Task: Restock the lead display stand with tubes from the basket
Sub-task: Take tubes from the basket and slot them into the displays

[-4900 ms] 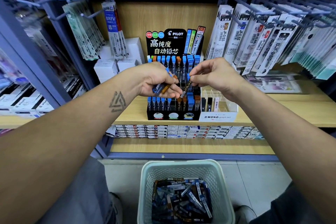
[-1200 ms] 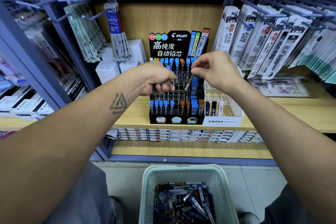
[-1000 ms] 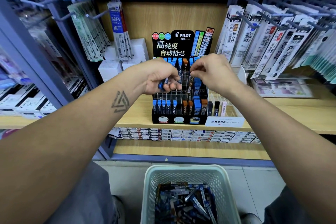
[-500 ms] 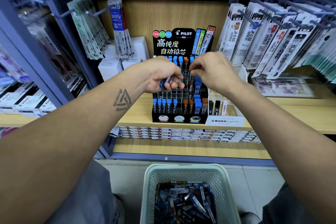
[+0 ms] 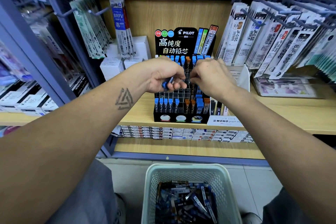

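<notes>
Centrally, the wooden shelf [image 5: 283, 112] carries the black lead display stand [image 5: 181, 114], tiered so that its rows of slots step upward toward the header card and each cap stays visible. At lower centre of the frame the pale mesh basket [image 5: 151, 187] sits on the floor directly beneath, apparently so that loose tubes [image 5: 183, 200] lie within a short reach of the stand. The left hand [image 5: 161, 76], at centre, is curled round a small reserve bundle, a blue-capped tube [image 5: 168, 84] protruding below the fingers, which serves as a supply held close to the slots. The right hand [image 5: 211, 76], just beside it, has thumb and fingertips drawn together over the middle tier; it probably pinches a single tube being seated, though blur hides the tube itself. Several middle slots stand unfilled. Hanging refill packs [image 5: 254, 38] at upper right and others [image 5: 94, 29] at upper left flank the stand, and a clear eraser tray [image 5: 225, 121] abuts its right side, limiting sideways approach.
</notes>
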`<state>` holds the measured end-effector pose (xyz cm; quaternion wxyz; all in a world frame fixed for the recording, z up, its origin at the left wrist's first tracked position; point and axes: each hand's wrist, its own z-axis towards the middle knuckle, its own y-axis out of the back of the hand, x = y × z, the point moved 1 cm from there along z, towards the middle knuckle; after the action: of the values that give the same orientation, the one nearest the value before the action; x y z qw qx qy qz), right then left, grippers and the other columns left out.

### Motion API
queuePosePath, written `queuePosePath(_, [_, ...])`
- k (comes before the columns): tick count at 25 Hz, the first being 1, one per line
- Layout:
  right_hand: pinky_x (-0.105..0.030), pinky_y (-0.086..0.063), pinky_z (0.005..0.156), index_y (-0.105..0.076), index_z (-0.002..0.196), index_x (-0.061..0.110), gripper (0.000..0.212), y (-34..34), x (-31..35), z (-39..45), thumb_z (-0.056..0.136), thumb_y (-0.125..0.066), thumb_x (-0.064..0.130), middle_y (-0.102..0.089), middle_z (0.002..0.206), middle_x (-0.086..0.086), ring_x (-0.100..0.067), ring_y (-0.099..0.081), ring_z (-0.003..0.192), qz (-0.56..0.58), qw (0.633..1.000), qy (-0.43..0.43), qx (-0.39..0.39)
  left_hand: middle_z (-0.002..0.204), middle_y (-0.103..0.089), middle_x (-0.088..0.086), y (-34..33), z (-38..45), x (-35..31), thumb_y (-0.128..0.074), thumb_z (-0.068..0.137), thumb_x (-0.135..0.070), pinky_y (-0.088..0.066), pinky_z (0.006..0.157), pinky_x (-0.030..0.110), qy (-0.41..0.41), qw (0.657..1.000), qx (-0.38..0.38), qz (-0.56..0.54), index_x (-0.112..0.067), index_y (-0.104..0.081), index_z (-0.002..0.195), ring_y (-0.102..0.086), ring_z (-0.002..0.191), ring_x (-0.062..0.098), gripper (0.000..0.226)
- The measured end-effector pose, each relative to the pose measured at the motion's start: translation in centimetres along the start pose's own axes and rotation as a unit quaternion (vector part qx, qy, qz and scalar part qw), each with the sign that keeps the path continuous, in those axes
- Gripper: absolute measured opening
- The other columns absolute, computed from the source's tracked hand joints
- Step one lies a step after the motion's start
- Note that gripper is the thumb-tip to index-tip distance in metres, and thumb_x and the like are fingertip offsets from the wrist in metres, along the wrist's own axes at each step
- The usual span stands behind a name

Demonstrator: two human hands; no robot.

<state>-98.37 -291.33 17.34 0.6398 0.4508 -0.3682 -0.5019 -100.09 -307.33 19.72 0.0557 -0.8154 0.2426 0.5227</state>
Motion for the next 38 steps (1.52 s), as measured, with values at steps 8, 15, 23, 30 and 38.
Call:
queuePosePath(8, [-0.027, -0.053, 0.09, -0.077, 0.103, 0.018, 0.017, 1.1, -0.1, -0.1, 0.09, -0.07, 0.009, -0.073, 0.094, 0.006, -0.007, -0.067, 0.09, 0.453, 0.883, -0.12, 0.011, 0.098, -0.074, 0.017, -0.1, -0.6, 0.6, -0.046, 0.105, -0.01, -0.059, 0.078, 0.045, 0.04, 0.995, 0.085, -0.044, -0.007, -0.057, 0.108, -0.069, 0.079, 0.025, 0.012])
queuePosePath(15, [-0.017, -0.049, 0.066, -0.077, 0.102, 0.01, 0.019, 0.6, -0.1, -0.9, 0.087, -0.072, 0.0, -0.076, 0.09, -0.004, -0.005, -0.064, 0.073, 0.553, 0.818, -0.146, 0.061, 0.098, -0.073, 0.024, -0.7, -0.9, 0.9, -0.044, 0.104, -0.004, -0.055, 0.054, 0.026, 0.03, 0.992, 0.117, -0.043, -0.006, -0.053, 0.116, -0.069, 0.066, 0.021, 0.014])
queuePosePath(23, [-0.027, -0.055, 0.068, -0.074, 0.092, 0.003, 0.014, 1.0, -1.5, -1.1, 0.082, -0.073, -0.007, -0.072, 0.079, -0.011, -0.019, -0.067, 0.074, 0.627, 0.751, -0.186, 0.094, 0.111, -0.068, 0.034, -0.3, -0.8, 0.9, -0.047, 0.102, -0.001, -0.062, 0.079, 0.039, 0.01, 0.99, 0.126, -0.067, 0.002, -0.058, 0.114, -0.074, 0.09, 0.031, 0.016])
queuePosePath(30, [-0.024, -0.059, 0.064, -0.071, 0.099, -0.004, 0.017, 1.7, -2.0, -1.7, 0.082, -0.072, -0.01, -0.073, 0.074, -0.013, -0.02, -0.072, 0.069, 0.634, 0.744, -0.201, 0.057, 0.106, -0.07, 0.032, 0.3, -1.2, 1.2, -0.048, 0.102, -0.001, -0.063, 0.076, 0.039, 0.018, 0.995, 0.095, -0.013, 0.002, -0.059, 0.114, -0.074, 0.092, 0.036, 0.016])
queuePosePath(38, [-0.025, -0.059, 0.064, -0.073, 0.095, -0.001, 0.012, 2.4, -1.5, -1.9, 0.084, -0.071, -0.007, -0.074, 0.077, -0.014, -0.021, -0.072, 0.071, 0.624, 0.754, -0.196, 0.057, 0.087, -0.073, 0.023, 0.8, -1.7, 1.0, -0.052, 0.1, 0.0, -0.05, 0.045, 0.019, -0.001, 0.997, 0.07, 0.013, 0.001, -0.063, 0.105, -0.067, 0.061, 0.02, 0.011])
